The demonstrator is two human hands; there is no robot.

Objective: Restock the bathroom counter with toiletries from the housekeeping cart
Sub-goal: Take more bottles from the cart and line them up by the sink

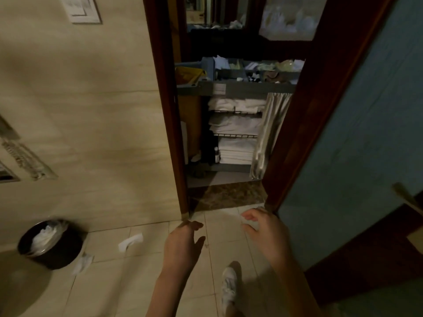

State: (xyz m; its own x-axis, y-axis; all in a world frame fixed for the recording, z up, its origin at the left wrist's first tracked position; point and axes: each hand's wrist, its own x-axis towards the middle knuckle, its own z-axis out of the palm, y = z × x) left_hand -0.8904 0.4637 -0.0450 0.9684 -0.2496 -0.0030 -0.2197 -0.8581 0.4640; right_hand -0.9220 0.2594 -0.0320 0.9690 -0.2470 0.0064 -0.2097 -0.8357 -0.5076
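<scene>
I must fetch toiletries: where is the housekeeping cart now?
In the head view, the housekeeping cart stands at upper centre, just outside the doorway, between the door frame and the open door.

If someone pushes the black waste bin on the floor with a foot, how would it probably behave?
The black waste bin is probably light: only crumpled white material shows inside. On the smooth floor tiles it would likely slide, not roll, as it stands upright. A high push might tip it.

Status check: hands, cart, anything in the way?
Left hand and right hand open, empty. Housekeeping cart beyond doorway, unreached. Paper scraps on floor, left of path.
</scene>
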